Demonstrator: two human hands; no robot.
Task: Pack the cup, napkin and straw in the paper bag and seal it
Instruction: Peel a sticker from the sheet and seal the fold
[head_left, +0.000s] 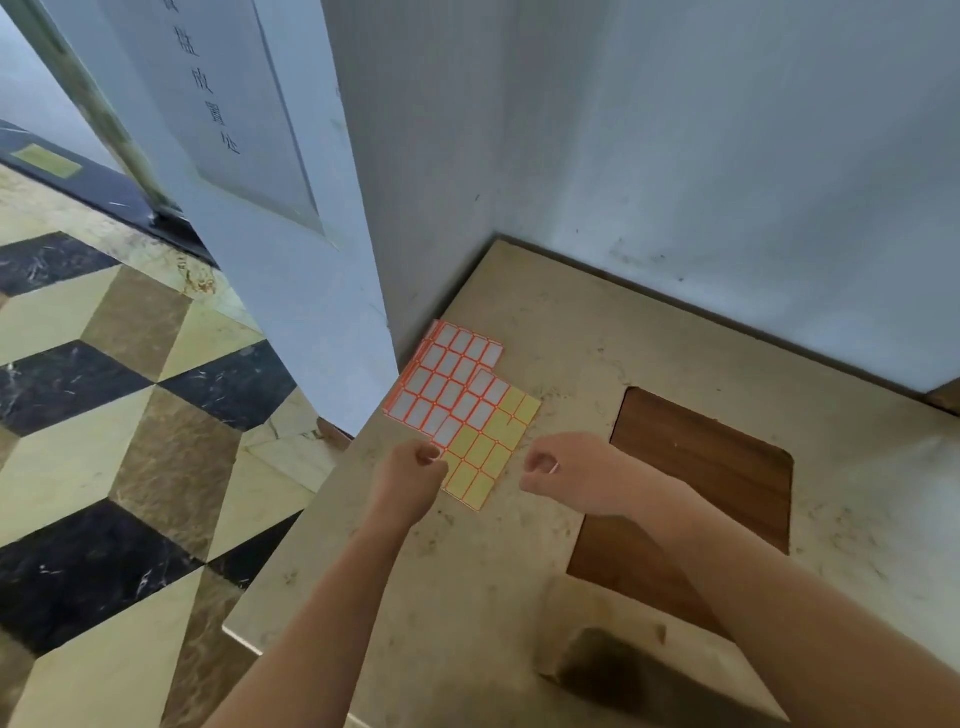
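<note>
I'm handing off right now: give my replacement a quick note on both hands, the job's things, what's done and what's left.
Left hand: fingers curled, pinching at the near edge of the label sheets on the counter.
Right hand: fingers curled beside the sheets; can't tell if it holds a label.
Cup, napkin, straw and bag: not in view, so packing can't be confirmed.
Left: probably peel a label and seal the bag.

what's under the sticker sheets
The sticker sheets lie stacked on the beige counter. How many sheets, and anything beneath them, is covered.
</note>
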